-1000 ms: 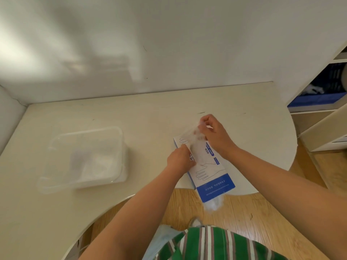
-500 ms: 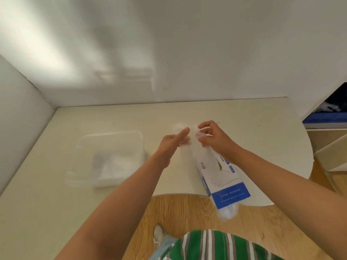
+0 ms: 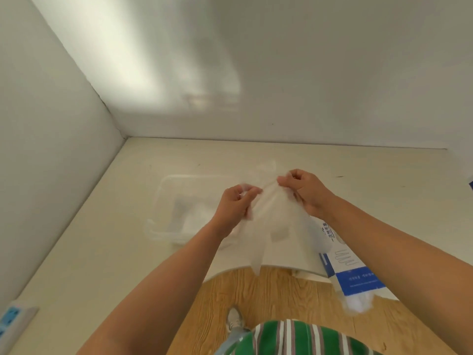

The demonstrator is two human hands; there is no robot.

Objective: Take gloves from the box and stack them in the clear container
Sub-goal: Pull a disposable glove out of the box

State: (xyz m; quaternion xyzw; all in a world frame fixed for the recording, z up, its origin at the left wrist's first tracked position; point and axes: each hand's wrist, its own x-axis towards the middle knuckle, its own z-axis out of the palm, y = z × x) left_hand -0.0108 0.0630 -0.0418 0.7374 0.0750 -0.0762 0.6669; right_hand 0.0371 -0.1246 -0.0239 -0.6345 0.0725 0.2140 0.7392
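At left on the desk (image 3: 102, 252), the clear container (image 3: 163, 201) is seen. A thin plastic glove (image 3: 279, 231) is pinched at its top by the left hand (image 3: 234, 208) and the right hand (image 3: 305, 193), hung over the desk edge. The glove box (image 3: 355, 270) is lying at right. Spreading seems the step now; a leftward carry and flat laying are called for.

Cream table (image 3: 332, 160) tucked into a white corner.
2 plain walls, left wall (image 3: 38, 149) and back wall (image 3: 320, 73), meeting behind the tabletop; curved near edge over a wood-plank floor (image 3: 281, 290); soft patch of light (image 3: 143, 78) high on the back wall; white power strip (image 3: 12, 320) with blue sockets at far left.
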